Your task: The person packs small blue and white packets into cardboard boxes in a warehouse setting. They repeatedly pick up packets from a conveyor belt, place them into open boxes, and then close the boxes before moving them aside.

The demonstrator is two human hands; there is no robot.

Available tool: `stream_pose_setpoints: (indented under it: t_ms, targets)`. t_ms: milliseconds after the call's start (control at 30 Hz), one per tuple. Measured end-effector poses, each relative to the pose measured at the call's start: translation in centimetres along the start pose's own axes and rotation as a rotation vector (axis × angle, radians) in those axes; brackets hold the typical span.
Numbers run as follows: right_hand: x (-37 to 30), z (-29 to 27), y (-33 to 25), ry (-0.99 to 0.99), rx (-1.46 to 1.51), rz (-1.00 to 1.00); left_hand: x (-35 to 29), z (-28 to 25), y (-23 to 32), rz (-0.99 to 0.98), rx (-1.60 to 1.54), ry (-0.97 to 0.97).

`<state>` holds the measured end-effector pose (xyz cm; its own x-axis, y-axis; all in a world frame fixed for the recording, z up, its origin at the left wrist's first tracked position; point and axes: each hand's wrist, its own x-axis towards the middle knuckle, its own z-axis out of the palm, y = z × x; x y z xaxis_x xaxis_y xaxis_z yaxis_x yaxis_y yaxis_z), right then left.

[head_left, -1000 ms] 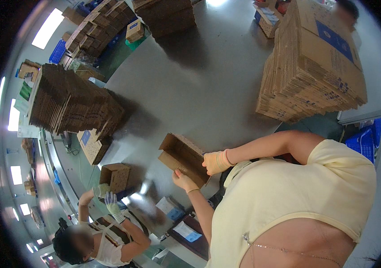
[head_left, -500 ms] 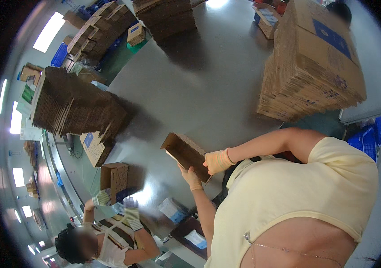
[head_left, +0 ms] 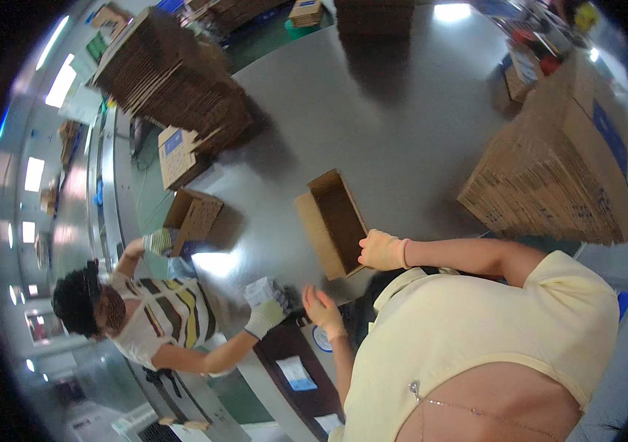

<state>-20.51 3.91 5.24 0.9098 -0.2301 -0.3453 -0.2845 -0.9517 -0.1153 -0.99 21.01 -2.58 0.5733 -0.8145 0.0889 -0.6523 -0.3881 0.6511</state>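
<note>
An open cardboard box stands on the grey table, its inside showing bare brown and one long flap folded out to the left. My right hand, in a pale orange glove, is closed on the box's near right edge. Off the box's near left corner, my left hand holds nothing, its fingers stretched out and apart from the thumb.
Stacks of flat cardboard rise at right and far left. At left, a co-worker in striped gloves holds a white packet beside another open box. White packets lie in a brown container.
My left hand has let go of the box and drawn back toward me. The box now shows its inside upward, flap out. The co-worker's hand has taken a packet. The view has swung left.
</note>
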Motion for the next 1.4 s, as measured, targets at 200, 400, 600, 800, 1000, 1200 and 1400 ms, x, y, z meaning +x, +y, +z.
stream_pose_setpoints:
  t_ms: [200, 400, 600, 800, 1000, 1200, 1400]
  targets:
    - [0.2, 0.1, -0.1, -0.018, -0.013, -0.005, -6.2, -3.8, -3.7, 0.313, 0.465, -0.149]
    - [1.1, -1.1, -1.1, -0.048, -0.014, 0.015, -6.5, -3.7, -4.2, 0.295, 0.5, -0.139]
    - [0.9, -1.7, -1.1, -0.102, -0.045, 0.036, -6.4, -3.4, -4.0, 0.282, 0.485, -0.136]
    - [1.1, -1.6, -1.3, -0.107, -0.043, 0.04, -6.4, -3.3, -4.5, 0.305, 0.473, -0.095]
    - [1.0, -1.4, -1.1, -0.07, -0.047, 0.034, -6.2, -3.5, -4.4, 0.313, 0.47, -0.091]
    - [1.0, 0.0, -0.8, -0.022, -0.099, 0.053, -6.1, -3.5, -4.2, 0.322, 0.476, -0.082]
    - [1.0, 0.4, -0.8, -0.028, -0.091, 0.049, -6.4, -3.2, -4.8, 0.316, 0.479, -0.078]
